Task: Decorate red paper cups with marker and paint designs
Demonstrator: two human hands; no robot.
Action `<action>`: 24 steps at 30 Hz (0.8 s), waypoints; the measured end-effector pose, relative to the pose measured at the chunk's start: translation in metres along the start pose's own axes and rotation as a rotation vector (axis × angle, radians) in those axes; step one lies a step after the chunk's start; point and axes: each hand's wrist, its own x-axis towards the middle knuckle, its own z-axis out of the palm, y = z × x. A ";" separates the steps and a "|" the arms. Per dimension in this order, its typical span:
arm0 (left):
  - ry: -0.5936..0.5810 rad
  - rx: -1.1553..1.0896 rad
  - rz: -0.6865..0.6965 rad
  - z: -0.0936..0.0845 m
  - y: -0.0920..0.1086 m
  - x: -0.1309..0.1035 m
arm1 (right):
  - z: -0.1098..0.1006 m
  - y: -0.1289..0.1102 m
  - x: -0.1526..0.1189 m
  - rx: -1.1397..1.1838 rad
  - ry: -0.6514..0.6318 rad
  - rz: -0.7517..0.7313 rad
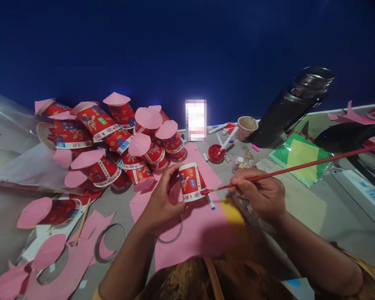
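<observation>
My left hand (162,200) grips a red and white paper cup (190,182) by its side, above pink paper sheets (196,237). In my right hand (262,192) is a long red paintbrush (300,167), pinched near its bristle end. The red tip of the brush touches the cup's lower right side, by the white patterned band. Behind the hands stands a small tub of red paint (216,153) with a white stick in it. Under and beside the cup a blue-capped marker (211,202) lies on the pink paper.
Several red cups with pink paper cones (95,165) are heaped at the left. Tape rings (111,243) and pink scraps (65,266) lie front left. A black flask (287,104), a speckled cup (247,128), a green packet (300,158) and a power strip (362,191) are at the right.
</observation>
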 end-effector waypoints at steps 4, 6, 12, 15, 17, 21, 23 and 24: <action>-0.003 -0.033 -0.008 0.001 0.000 0.000 | -0.002 0.001 0.000 -0.032 -0.022 -0.005; -0.002 -0.029 -0.016 0.001 -0.001 0.000 | -0.001 0.002 -0.001 -0.017 0.018 0.021; -0.009 0.004 -0.028 -0.001 -0.003 -0.001 | 0.002 0.001 0.001 0.001 0.056 -0.003; -0.009 -0.014 -0.029 -0.001 -0.003 0.000 | 0.000 0.000 0.004 -0.023 -0.002 -0.059; -0.012 -0.023 -0.029 -0.001 -0.004 0.000 | -0.002 -0.001 0.006 -0.042 -0.041 -0.084; -0.022 -0.021 -0.031 -0.001 -0.004 0.000 | -0.003 -0.001 0.006 -0.024 -0.003 -0.090; -0.020 -0.010 -0.030 0.000 -0.003 0.001 | -0.003 0.000 0.004 -0.010 0.035 -0.091; -0.019 -0.009 -0.032 0.000 -0.002 0.001 | -0.003 0.001 0.004 -0.008 0.041 -0.089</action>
